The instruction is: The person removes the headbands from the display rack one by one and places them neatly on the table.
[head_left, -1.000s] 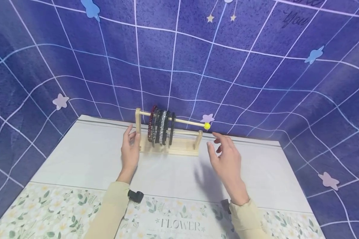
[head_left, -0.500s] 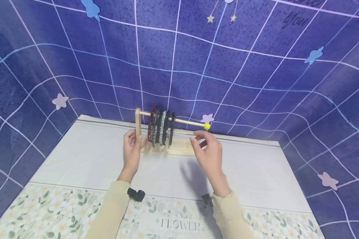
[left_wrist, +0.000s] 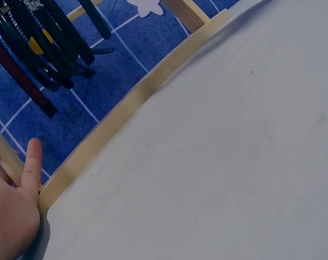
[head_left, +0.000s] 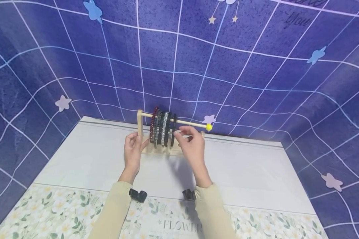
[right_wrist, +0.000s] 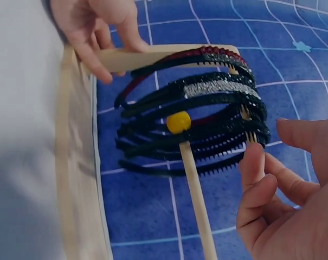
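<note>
Several dark headbands [head_left: 163, 128], one silver-glittered and one red-studded, hang around the upper rod [head_left: 194, 124] of a wooden stand [head_left: 140, 121]. Low on the stand's left post, my left hand [head_left: 132, 155] grips it between thumb and fingers; one finger [left_wrist: 32, 162] stretches over the base. My right hand [head_left: 194, 147] is at the rightmost headband [right_wrist: 218, 167], a fingertip close against its edge. Thumb and forefinger stand apart there; whether they touch it is hard to tell. Inside the hanging loops sits the lower rod's yellow ball [right_wrist: 179, 122].
Another yellow ball [head_left: 208, 126] caps the upper rod's right end. The stand's base [left_wrist: 117, 119] lies along the back edge of the white tabletop [head_left: 245, 172]. Behind it rises a blue grid-patterned cloth [head_left: 242, 83]; a flowered strip [head_left: 62, 209] covers the front.
My right hand has moved left, from beyond the stand's right end to the rightmost headband. My left hand has closed around the left post. The headbands have barely shifted.
</note>
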{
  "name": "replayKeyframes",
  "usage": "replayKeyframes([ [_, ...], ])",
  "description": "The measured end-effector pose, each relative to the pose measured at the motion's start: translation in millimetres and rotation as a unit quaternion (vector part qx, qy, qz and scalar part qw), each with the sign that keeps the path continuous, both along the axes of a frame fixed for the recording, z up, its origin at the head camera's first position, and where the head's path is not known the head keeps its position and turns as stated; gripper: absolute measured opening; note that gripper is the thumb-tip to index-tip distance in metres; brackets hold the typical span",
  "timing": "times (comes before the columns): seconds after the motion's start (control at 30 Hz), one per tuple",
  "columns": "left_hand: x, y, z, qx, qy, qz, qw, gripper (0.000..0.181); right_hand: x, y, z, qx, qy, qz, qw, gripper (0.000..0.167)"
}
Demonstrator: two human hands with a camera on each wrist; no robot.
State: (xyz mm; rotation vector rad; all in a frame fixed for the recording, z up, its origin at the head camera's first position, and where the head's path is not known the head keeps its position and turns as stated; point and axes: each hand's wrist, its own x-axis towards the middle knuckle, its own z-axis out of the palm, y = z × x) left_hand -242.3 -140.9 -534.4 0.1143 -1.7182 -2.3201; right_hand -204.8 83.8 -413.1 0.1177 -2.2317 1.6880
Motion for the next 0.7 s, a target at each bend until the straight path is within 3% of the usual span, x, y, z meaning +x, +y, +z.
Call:
replayKeyframes([
  [0.27, 0.0, 1.3, -1.8, 0.023, 0.017, 0.012, 0.9995, 0.024, -3.4, -11.4, -5.0, -0.034, -0.022, 0.007, 0.9992, 0.031],
  [0.7, -0.5, 1.9, -0.1, 0.009, 0.008, 0.016, 0.9998, 0.033, -6.5, -13.9, -12.4, -0.007, -0.011, 0.01, 0.9999, 0.032],
])
